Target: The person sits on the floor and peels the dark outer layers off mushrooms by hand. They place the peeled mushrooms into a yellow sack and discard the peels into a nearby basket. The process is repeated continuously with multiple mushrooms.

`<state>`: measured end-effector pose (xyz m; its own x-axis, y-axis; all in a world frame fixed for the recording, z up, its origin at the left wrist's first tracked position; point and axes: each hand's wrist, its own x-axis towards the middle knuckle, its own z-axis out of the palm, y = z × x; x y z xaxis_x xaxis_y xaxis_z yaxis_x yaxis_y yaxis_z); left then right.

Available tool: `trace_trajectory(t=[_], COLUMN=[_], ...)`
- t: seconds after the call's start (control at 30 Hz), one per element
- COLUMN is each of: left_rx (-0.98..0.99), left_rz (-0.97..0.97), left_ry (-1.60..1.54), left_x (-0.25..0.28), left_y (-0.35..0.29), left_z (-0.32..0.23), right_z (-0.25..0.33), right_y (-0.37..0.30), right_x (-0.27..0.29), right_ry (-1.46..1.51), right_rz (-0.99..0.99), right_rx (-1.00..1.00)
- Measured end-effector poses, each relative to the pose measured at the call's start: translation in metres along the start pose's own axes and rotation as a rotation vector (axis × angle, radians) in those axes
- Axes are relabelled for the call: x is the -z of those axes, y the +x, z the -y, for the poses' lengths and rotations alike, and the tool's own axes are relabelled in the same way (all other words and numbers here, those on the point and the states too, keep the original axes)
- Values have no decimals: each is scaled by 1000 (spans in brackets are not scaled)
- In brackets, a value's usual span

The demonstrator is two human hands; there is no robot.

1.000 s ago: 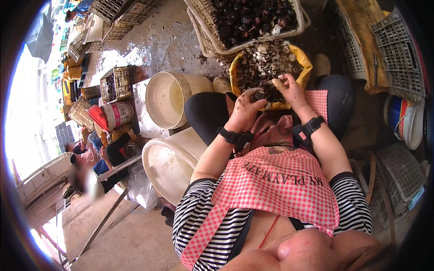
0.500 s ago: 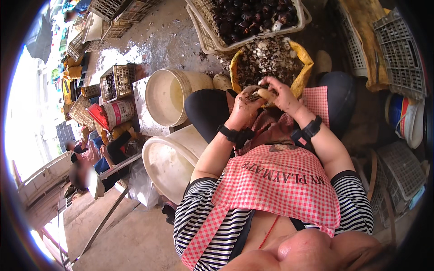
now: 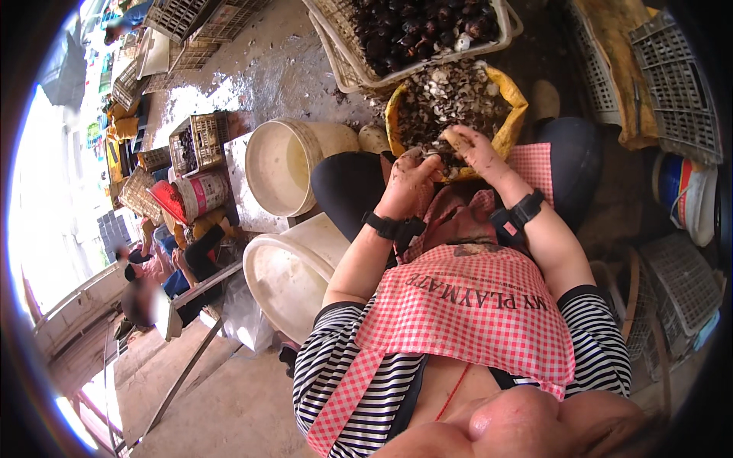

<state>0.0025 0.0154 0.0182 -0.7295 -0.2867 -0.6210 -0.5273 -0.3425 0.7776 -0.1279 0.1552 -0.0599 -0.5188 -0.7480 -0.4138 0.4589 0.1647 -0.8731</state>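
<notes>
My left hand (image 3: 411,182) is closed over the near left rim of a yellow bag (image 3: 510,141), its fingers curled; what it holds is hidden. To its right, above the bag's opening, my right hand (image 3: 479,155) is closed round a tan, short, handle-like thing (image 3: 458,140), whose kind I cannot make out. The two hands are slightly apart, and dirt marks the fingers. White and brown peelings (image 3: 450,99) fill the bag between my knees. Beyond it, dark round pieces that look like water chestnuts (image 3: 420,34) lie in a pale plastic crate (image 3: 374,76).
Left of my knee stand a white bucket (image 3: 305,145) and a second large pale tub (image 3: 286,267). Plastic crates (image 3: 676,84) stand at the right beside a blue and white bucket (image 3: 691,198). Other people (image 3: 160,286) sit at the far left, near a red and white bucket (image 3: 195,195).
My hands were together over the near edge of the bag and have parted. The right one has shifted slightly right with the tan thing; the left has turned and moved a little left.
</notes>
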Motion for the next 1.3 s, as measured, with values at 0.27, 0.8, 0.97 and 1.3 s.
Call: trace_trajectory(t=[0.27, 0.8, 0.97, 1.3], left_rx=[-491, -219, -693, -231], left_rz=[289, 200, 187, -16], left_ry=[760, -59, 978, 58], left_x=[9, -1, -4, -26], left_y=[12, 37, 38, 0], left_z=[36, 41, 41, -26], right_z=[13, -2, -10, -39], right_y=[-12, -20, -14, 3], right_x=[2, -2, 0, 10], right_ry=[-197, -253, -246, 60], right_rz=[191, 62, -27, -138], right_rx=[15, 218, 88, 234])
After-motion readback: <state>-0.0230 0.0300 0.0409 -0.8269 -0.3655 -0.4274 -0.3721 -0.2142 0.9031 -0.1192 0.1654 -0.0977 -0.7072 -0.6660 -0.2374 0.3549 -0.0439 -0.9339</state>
